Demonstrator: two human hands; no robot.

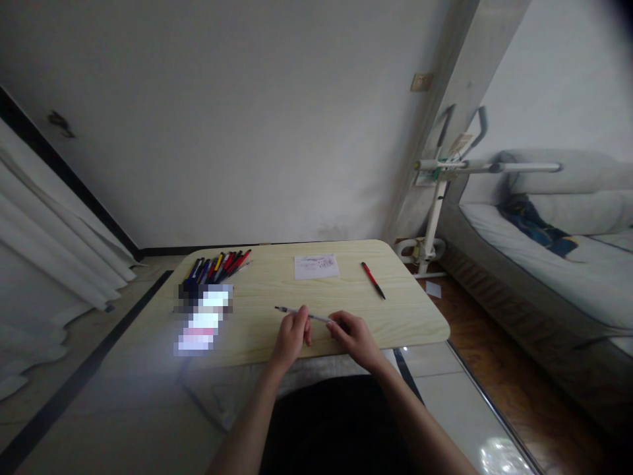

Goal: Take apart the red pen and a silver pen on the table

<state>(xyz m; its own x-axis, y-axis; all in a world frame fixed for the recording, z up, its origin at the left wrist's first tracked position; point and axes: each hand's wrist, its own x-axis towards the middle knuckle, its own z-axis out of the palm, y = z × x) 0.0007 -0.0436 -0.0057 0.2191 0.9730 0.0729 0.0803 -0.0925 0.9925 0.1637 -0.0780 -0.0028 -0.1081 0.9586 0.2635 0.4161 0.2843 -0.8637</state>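
Observation:
A slim pale pen (319, 318) with a dark left end is held level above the front part of the table (262, 333). My left hand (293, 335) grips it around the middle, thumb on top and fingers curled. At the pen's right end, my right hand (355, 338) is closed in a pinch, with the fingers partly hiding that end. A red pen with black ends (372, 280) lies on the table to the right. Behind my hands is a white paper card (316, 266) with writing or print on it.
Several pens and markers (217, 266) lie in a bunch at the table's back left. Next to them is a bright, pixelated phone-like object (205, 320). A wall (277, 132) stands behind the table; white exercise equipment (434, 211) and a sofa (544, 264) are at the right.

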